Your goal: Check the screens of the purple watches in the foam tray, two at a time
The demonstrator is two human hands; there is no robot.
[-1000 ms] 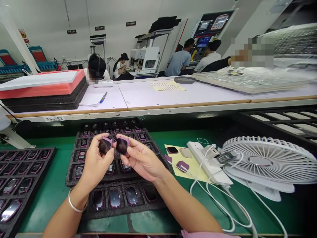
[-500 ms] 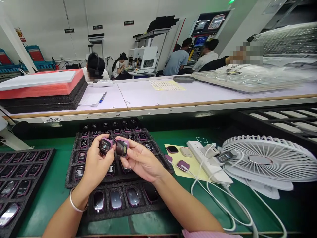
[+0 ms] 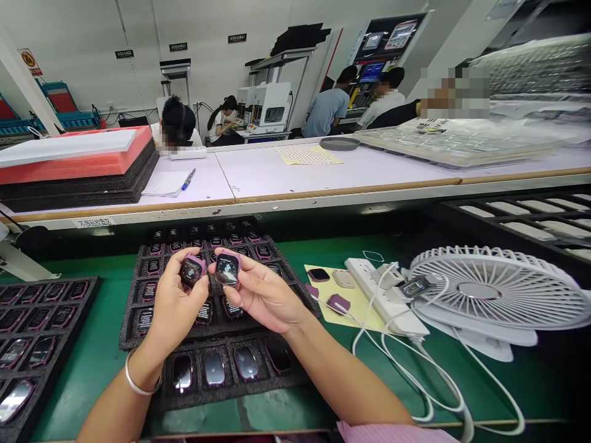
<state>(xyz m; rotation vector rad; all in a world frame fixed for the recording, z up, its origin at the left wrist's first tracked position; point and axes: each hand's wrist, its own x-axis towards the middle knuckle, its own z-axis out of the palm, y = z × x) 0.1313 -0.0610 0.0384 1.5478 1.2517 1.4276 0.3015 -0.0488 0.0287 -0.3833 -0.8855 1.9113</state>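
Note:
My left hand (image 3: 175, 304) is closed on a small purple smartwatch body (image 3: 191, 271) with its screen lit. My right hand (image 3: 263, 295) is closed on a second purple smartwatch body (image 3: 228, 269), screen lit too. Both are held side by side, screens facing me, above a black foam tray (image 3: 138, 295) filled with several more watch bodies. A silver bangle (image 3: 136, 381) circles my left wrist.
Another black foam tray (image 3: 87, 289) of watches lies at the left. A yellow sheet (image 3: 357, 304) with loose watch parts, a white power strip (image 3: 385, 295) with cables, and a white fan (image 3: 496, 295) lie at the right. Several people sit beyond the white bench (image 3: 258, 178).
Both watch screens went from dark to lit. My hands turned the watches a little more upright and stayed above the tray.

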